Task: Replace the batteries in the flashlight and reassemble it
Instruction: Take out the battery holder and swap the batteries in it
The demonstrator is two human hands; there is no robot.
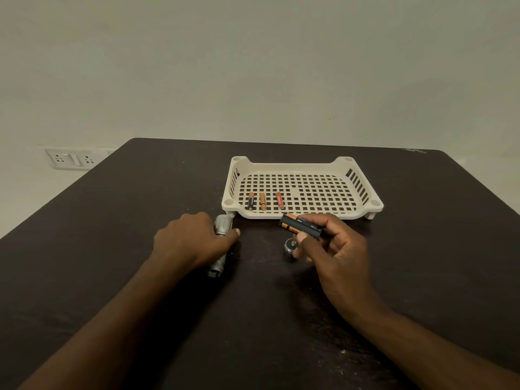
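With the left hand [187,240] gripping the flashlight [221,246] on the desk [112,249], align the battery holder [299,225] pinched in the right hand [334,249] squarely with its open end.

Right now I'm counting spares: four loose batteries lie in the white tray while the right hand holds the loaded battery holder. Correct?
Not quite: the head view shows three loose batteries in the white tray, not four. The right hand does hold the loaded battery holder.

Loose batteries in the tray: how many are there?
3, all near the front-left of the white tray: a black-and-orange battery, an orange battery beside it, and a red-orange battery further right. None seem hidden; the mesh floor shows fully.
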